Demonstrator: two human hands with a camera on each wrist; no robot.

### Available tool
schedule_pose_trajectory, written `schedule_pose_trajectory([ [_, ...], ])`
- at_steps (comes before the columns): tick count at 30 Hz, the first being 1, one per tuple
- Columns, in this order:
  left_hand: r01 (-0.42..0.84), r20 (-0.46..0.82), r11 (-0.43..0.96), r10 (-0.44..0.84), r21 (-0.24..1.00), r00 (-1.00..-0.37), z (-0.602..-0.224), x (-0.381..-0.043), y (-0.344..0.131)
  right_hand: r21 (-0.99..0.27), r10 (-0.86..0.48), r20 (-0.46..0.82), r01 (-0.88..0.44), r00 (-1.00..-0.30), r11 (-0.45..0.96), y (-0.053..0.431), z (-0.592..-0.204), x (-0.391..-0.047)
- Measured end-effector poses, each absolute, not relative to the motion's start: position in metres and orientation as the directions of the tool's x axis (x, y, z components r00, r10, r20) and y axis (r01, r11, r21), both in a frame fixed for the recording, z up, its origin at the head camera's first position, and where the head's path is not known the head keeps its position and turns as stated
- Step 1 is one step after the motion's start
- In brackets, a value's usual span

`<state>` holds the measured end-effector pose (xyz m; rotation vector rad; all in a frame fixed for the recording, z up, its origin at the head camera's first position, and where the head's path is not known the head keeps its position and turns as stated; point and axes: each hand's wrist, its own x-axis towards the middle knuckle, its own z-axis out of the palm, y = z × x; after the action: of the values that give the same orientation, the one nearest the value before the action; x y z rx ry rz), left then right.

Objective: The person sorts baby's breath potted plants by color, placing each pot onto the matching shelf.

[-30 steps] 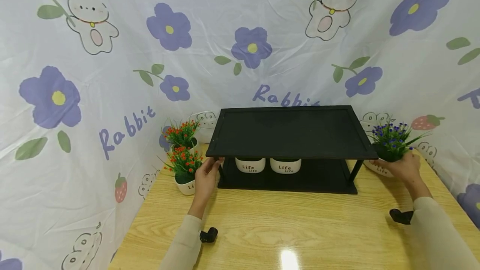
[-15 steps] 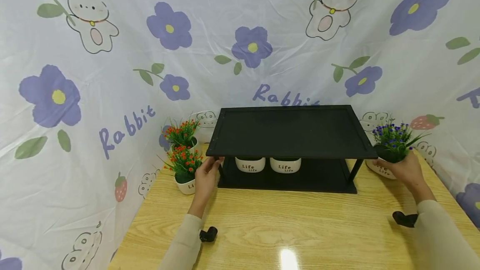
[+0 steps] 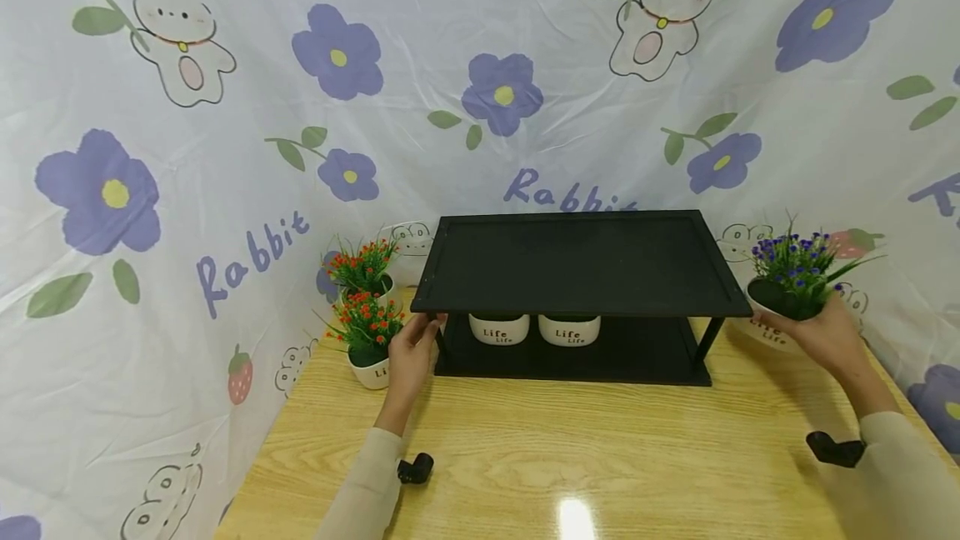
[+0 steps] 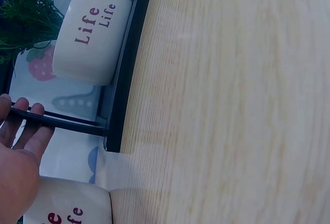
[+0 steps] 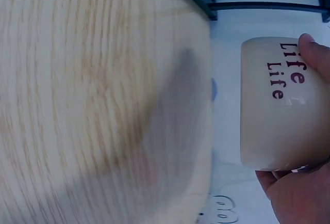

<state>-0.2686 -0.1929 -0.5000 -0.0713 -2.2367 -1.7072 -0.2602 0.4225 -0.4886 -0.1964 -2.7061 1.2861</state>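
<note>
My right hand (image 3: 825,336) grips a white "Life" flower pot (image 5: 278,115) with purple-blue flowers (image 3: 797,261), thumb on its front and fingers behind. In the right wrist view the pot appears lifted off the wooden table (image 5: 103,79). With curled fingers my left hand (image 3: 408,352) holds the left post (image 4: 67,124) of a black two-tier shelf (image 3: 585,265), just under its top board. Two white "Life" pots (image 3: 498,331) stand on the lower tier; the top board hides their plants in the head view.
Two white pots with orange-red flowers (image 3: 367,323) stand left of the shelf, one behind the other, the front one close to my left hand. A rabbit-and-flower printed cloth (image 3: 225,190) hangs behind the table.
My right hand has raised the purple-flowered pot and shifted it slightly right, away from the shelf. The left hand and the shelf stay where they were.
</note>
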Motion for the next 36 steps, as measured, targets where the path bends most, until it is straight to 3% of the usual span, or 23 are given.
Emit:
schedule_pose_trajectory([
  [6, 0.222, 0.275, 0.289, -0.159, 0.931, -0.948, -0.501, -0.269, -0.194, -0.736, 0.229, -0.048, 0.19, -0.972, 0.65, 0.423, -0.472, -0.246],
  [16, 0.218, 0.273, 0.292, -0.162, 0.931, -0.948, -0.521, -0.283, -0.201, -0.682, 0.222, -0.056, 0.2, -0.973, 0.703, 0.416, -0.454, -0.223],
  [36, 0.24, 0.293, 0.295, -0.15, 0.925, -0.944, -0.525, -0.283, -0.204, -0.658, 0.088, 0.134, -0.022, -0.987, 0.753, 0.383, -0.45, -0.183],
])
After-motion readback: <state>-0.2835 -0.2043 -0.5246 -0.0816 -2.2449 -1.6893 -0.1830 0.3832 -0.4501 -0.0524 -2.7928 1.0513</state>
